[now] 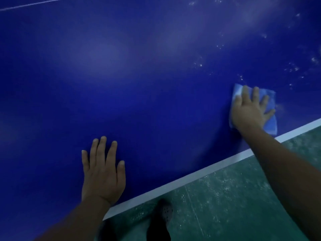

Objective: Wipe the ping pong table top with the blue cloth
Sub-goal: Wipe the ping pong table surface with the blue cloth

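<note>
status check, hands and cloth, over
Right hand flat on folded blue cloth near white table edge. Left hand flat on dark blue tabletop. White specks ahead.

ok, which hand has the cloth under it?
The right hand, pressing flat on the blue cloth near the table edge; the left hand rests on bare table.

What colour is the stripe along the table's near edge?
White, running along the edge stripe of the dark blue table; head view.

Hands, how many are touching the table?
2. The left hand lies flat on the bare blue table top near the white edge line. The right hand presses flat on the blue cloth, farther right, near that edge.
</note>
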The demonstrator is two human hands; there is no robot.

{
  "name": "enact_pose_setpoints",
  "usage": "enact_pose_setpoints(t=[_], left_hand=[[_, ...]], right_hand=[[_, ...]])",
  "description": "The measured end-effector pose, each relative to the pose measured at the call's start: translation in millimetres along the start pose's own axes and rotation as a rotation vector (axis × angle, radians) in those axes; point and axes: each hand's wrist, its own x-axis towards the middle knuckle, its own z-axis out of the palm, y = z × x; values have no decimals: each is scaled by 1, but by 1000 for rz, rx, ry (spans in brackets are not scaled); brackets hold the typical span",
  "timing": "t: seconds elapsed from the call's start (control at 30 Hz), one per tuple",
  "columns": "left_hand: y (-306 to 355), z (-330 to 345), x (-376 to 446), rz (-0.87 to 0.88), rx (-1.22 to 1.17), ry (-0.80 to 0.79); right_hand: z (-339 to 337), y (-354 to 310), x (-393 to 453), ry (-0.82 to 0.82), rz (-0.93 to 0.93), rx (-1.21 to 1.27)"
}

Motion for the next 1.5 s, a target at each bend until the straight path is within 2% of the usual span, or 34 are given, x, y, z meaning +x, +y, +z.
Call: enact_pose_setpoints(t=[0.07,0.1,0.13,0.17,0.23,0.27,0.3,0.33,0.37,0.43,0.5,0.57,0.63,0.67,0.7,0.8,0.83,0.87,0.9,0.93,1.03,1.13,1.23,1.33,1.5], left_hand=[[1,-1,-1,2,7,-9],[1,-1,0,2,9,-8],[1,-2,0,-1,10,-8],[2,-2,0,-4,13,-9],[3,-2,-1,-6,16,-2],[2,-2,-1,-3,13,4],[2,-2,-1,1,5,11],[1,-1,-1,2,-5,17],[1,0,-1,-2,-13,19],[1,1,0,-4,-17,15],[1,1,-1,-9,-15,3],[1,0,-1,-14,-9,-5],[1,0,-1,-13,-4,-13],[2,0,-1,-10,-1,-14],[2,-1,-1,-6,2,-14],[2,-2,0,-10,7,-17],[2,-2,0,-10,12,-26],[2,-2,0,-9,19,-38],[2,-1,0,-9,25,-48],[1,-1,1,-10,32,-58],[1,-4,3,-12,48,-81],[2,-6,3,-20,46,-104],[2,-8,2,-22,40,-117],[3,-7,3,-28,47,-97],[11,-7,9,-91,27,36]], right_hand=[[5,-3,-24,30,91,23],[13,-19,-46,53,69,14],[25,-38,-76,62,-34,-11],[38,-59,-112,57,-218,-35],[65,-83,-190,-32,-757,-95],[70,-78,-215,-98,-954,-123],[71,-66,-219,-128,-1044,-139],[63,-51,-203,-141,-1026,-143],[54,-32,-178,-112,-925,-163],[33,10,-117,-34,-634,-249],[7,48,-65,-30,-310,-201],[-10,55,-45,-13,-96,-46],[-1,30,-58,-10,-4,-18],[9,10,-75,-10,-55,-66],[21,-10,-100,-3,-186,-115],[52,-41,-188,-88,-866,-178],[52,-37,-195,-140,-1031,-208],[49,-30,-185,-181,-1113,-230],[44,-23,-167,-169,-1101,-239],[38,-17,-146,-145,-1011,-240],[21,-8,-97,-94,-592,-197],[23,-28,-98,-78,-454,-175],[32,-67,-126,-89,-645,-200],[45,-102,-142,-149,-1009,-206],[55,-150,-83,-262,-1488,-199]])
